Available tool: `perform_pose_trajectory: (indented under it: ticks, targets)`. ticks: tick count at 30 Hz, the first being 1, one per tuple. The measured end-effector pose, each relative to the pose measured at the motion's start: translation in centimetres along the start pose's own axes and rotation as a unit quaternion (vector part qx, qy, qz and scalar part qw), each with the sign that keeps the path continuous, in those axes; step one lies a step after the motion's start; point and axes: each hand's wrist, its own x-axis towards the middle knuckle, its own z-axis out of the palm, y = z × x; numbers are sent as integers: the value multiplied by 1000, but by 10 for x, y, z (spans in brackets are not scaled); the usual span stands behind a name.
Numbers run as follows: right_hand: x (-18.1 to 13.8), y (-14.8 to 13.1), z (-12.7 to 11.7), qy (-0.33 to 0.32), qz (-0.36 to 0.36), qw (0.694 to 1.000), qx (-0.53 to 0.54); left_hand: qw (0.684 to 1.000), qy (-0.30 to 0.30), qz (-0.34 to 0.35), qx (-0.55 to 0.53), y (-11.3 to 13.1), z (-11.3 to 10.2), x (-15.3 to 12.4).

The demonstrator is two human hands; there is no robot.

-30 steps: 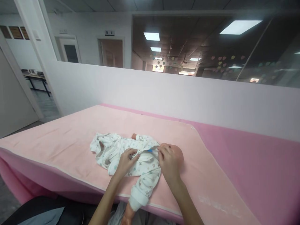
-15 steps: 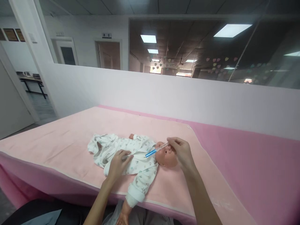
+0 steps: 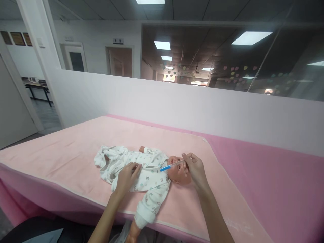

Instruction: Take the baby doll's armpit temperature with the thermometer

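Observation:
A baby doll (image 3: 178, 173) lies on its back with its head to the right, dressed in a white printed garment (image 3: 152, 173). My left hand (image 3: 128, 175) is on the doll's chest, with thumb and forefinger closed on the garment's front edge. Above the doll's face, my right hand (image 3: 194, 167) pinches a thin clear stick with a blue end, which looks like a thermometer (image 3: 167, 167). Its blue end points left, over the collar. One sleeved doll arm (image 3: 146, 209) hangs past the table's near edge.
A pale pink mat (image 3: 73, 145) covers the table over a darker pink cloth (image 3: 268, 168). A low white wall (image 3: 177, 104) with a window above it runs behind. To the left is a doorway, with a black-legged table (image 3: 37, 86) beyond.
My right hand and the thermometer have moved slightly right and down. My left thumb and fingers have drawn together at the garment's edge. The camera view has tilted up a little.

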Motion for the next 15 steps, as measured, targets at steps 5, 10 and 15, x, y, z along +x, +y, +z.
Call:
perform_pose_trajectory:
  ticks: [5,10,15]
  targets:
    - [-14,7,-4,17,7,1000,-25,998,30,56,-3,13,1,12]
    - [-53,34,-22,103,-7,991,-90,990,-40,134,-29,38,16,31]
    - [-98,94,-39,135,-50,944,-297,973,-163,160,-41,49,37,50]
